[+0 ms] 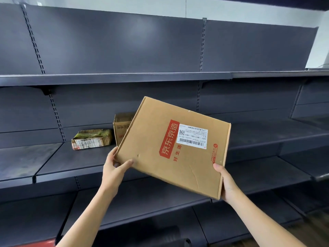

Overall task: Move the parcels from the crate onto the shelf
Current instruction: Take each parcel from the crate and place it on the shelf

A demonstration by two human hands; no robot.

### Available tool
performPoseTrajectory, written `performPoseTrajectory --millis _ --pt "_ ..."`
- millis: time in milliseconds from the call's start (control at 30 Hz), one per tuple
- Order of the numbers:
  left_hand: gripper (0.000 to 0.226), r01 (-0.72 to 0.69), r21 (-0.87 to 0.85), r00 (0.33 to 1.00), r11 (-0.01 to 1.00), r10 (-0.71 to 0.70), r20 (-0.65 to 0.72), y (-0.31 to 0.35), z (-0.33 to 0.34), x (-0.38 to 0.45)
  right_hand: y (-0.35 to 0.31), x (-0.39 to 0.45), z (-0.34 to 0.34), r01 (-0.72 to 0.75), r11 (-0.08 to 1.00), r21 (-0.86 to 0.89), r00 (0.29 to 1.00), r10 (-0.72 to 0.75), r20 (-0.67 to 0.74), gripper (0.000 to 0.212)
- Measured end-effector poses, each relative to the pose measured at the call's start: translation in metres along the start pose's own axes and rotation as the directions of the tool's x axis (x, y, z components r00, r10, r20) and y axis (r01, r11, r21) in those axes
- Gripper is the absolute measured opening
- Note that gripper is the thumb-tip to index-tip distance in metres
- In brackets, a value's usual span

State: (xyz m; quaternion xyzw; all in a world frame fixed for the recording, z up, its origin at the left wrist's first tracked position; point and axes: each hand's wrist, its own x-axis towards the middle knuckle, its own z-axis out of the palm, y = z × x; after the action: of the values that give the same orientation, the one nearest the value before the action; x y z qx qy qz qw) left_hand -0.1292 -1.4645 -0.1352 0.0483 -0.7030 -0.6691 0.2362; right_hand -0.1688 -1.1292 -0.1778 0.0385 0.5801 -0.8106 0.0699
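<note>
- Three parcels show in all: one flat cardboard box [174, 148] in the hands and two already on the shelf [80, 157].
- Behind the flat box, a small upright carton [122, 127] is partly hidden; only its left part shows.
- Just left of that carton lies a taped brown packet [91, 139] with a label too small to read.
- Tilted, the flat box is held up in front of the middle shelf, its white barcode label [193, 136] and red printed characters facing the camera.
- Left hand [114, 165] grips the box's lower left corner, thumb on top, fingers closed underneath.
- Right hand [225, 182] clasps the lower right edge; its fingers are hidden behind the box.
- At the bottom left edge of the view, a red shape [35, 244] is cut off; what it is cannot be told.
</note>
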Motion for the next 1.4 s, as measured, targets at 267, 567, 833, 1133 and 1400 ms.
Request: performPoseTrajectory --millis 267,567,833,1133,1400 --pt "0.116 0.273 -0.138 0.955 0.952 -0.252 0.155 -0.018 0.064 -0.049 0.019 -0.004 0.028 0.043 0.989 0.144 0.997 -0.052 0.059 0.052" --pt "0.123 0.353 -0.206 0.911 0.913 -0.285 0.299 -0.026 0.1 -0.075 0.03 -0.013 0.053 0.062 0.987 0.147 0.995 -0.073 0.071 0.058" --pt "0.111 0.345 -0.323 0.927 0.881 -0.268 0.261 -0.03 0.102 -0.071 0.035 -0.018 0.055 0.04 0.984 0.176 0.994 -0.057 0.096 0.06" --pt "0.108 0.343 -0.348 0.922 0.872 -0.241 0.303 -0.032 0.079 -0.052 0.0 -0.004 0.013 0.161 0.983 0.085 0.981 -0.15 -0.123 0.101" --pt "0.104 0.301 -0.153 0.894 0.941 -0.223 0.388 -0.026 0.031 -0.02 -0.069 0.012 -0.022 0.275 0.87 -0.41 0.956 -0.293 0.018 0.078"
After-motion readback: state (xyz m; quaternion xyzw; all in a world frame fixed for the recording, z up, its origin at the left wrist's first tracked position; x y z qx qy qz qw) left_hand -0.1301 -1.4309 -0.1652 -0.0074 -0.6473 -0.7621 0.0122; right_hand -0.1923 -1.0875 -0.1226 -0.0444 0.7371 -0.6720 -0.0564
